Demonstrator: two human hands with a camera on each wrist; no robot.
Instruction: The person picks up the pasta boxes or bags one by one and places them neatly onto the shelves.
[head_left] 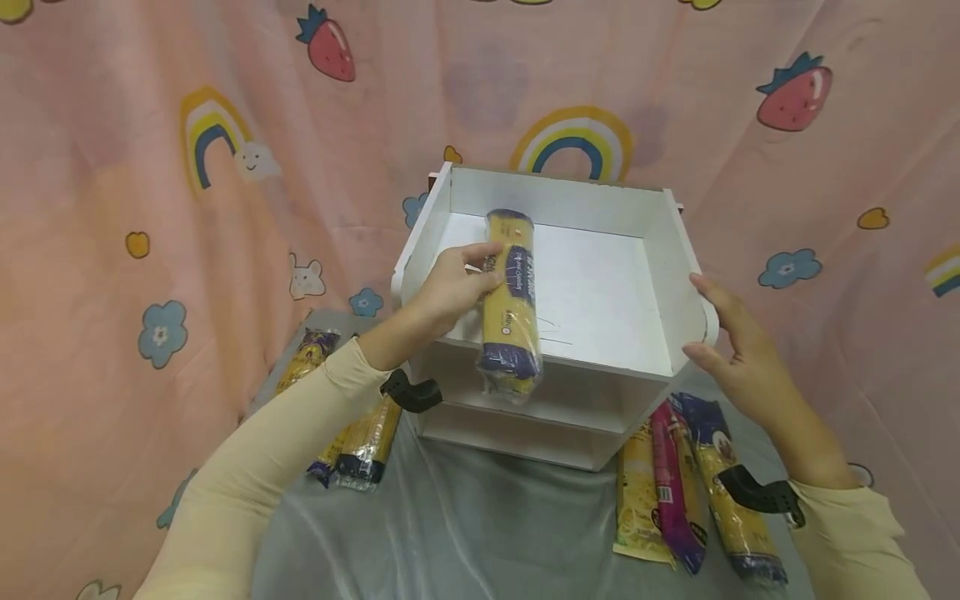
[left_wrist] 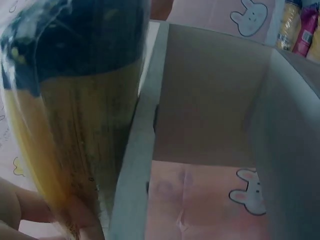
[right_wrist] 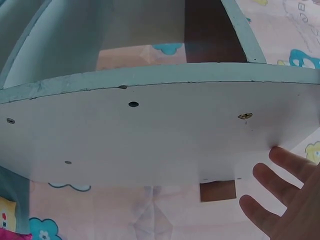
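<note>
Taking the top tray (head_left: 600, 292) as our clock, with 12 at its back wall, we have the yellow pack (head_left: 510, 312) left of centre, its far end near 11 o'clock and its near end out past the front edge (head_left: 600, 364) between 6 and 7. Our left hand (head_left: 450, 292) pinches it from the 9 o'clock side, near mid-length. Our right hand (head_left: 738, 350) is at 3 to 4 o'clock, fingers extended and spread by the right side panel (head_left: 669, 275), in what looks like a light steadying touch.

To do this well, we should keep the pack level, since our hold is on one side only and the overhanging end may dip. Sliding it toward 12 would bring that end inside the edge, and a gentle grip should spare the contents, which we judge long and brittle. We cannot tell whether the pack already touches the tray floor.

The pack looks slim and straight, yellow with dark blue bands at both ends and a dark blue label in the middle. Its clear wrap shines and crumples at the near end; the small print is unreadable to us.
</note>
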